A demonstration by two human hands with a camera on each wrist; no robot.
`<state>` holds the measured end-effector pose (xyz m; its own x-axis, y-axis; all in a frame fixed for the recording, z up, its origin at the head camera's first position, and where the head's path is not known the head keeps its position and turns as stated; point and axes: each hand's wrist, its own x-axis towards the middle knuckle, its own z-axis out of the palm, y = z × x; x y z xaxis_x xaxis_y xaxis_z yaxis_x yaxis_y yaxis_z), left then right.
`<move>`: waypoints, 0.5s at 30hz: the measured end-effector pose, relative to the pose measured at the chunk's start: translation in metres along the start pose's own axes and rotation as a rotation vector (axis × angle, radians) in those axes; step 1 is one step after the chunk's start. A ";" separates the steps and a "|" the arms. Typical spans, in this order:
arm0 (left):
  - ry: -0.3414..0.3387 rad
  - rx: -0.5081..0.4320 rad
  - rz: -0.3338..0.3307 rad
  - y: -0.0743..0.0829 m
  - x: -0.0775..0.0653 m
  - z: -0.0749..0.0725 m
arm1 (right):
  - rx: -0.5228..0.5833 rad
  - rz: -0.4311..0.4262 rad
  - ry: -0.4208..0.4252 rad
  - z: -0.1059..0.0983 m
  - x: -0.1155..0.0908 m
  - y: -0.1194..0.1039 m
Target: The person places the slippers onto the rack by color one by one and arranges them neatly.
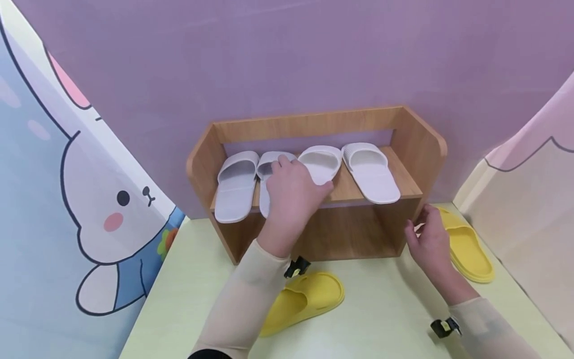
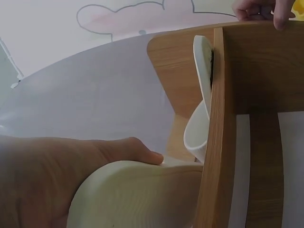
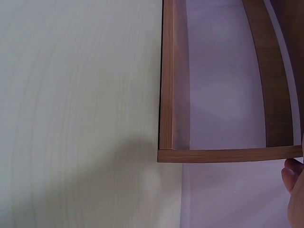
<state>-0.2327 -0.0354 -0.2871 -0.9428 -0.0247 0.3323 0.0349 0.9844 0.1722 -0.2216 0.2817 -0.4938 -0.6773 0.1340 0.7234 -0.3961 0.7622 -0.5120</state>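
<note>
My left hand (image 1: 291,192) reaches over the upper shelf of a small wooden shoe rack (image 1: 309,124) and grips a white slipper (image 1: 322,160). In the left wrist view the thumb lies along that slipper's pale strap (image 2: 133,194). Part of a neighbouring white slipper (image 1: 269,163) is hidden behind the hand. One more white slipper (image 1: 235,192) stands at the left end, and another (image 1: 372,177) at the right. My right hand (image 1: 432,244) holds the front edge of the rack's right side panel, thumb in front and fingers at the outer face.
A yellow slipper (image 1: 323,294) lies on the pale floor before the rack, partly behind my left forearm. Another yellow slipper (image 1: 471,252) is right of the rack. A purple wall (image 1: 291,60) stands behind, and a rabbit-printed curtain (image 1: 134,239) is at the left.
</note>
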 end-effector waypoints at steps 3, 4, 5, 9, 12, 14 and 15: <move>-0.024 0.037 0.009 0.007 0.004 0.001 | -0.007 -0.002 -0.001 0.000 0.000 0.000; -0.033 0.050 0.012 0.009 0.005 0.002 | -0.007 -0.004 -0.001 0.000 0.000 0.000; -0.044 0.062 0.014 0.010 0.006 0.002 | -0.008 -0.004 0.000 0.000 0.000 0.000; -0.081 0.112 0.004 0.017 0.013 0.001 | 0.001 -0.006 0.004 0.000 0.000 -0.001; -0.118 0.134 -0.010 0.021 0.018 0.002 | 0.006 -0.014 0.009 0.000 0.000 0.000; -0.144 0.144 -0.016 0.024 0.022 0.002 | 0.006 -0.021 0.014 0.001 0.000 0.001; -0.153 0.147 -0.017 0.025 0.023 0.003 | 0.005 -0.023 0.016 0.001 0.000 0.001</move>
<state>-0.2546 -0.0107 -0.2774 -0.9827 -0.0255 0.1835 -0.0193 0.9992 0.0353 -0.2225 0.2819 -0.4951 -0.6576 0.1267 0.7426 -0.4150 0.7618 -0.4975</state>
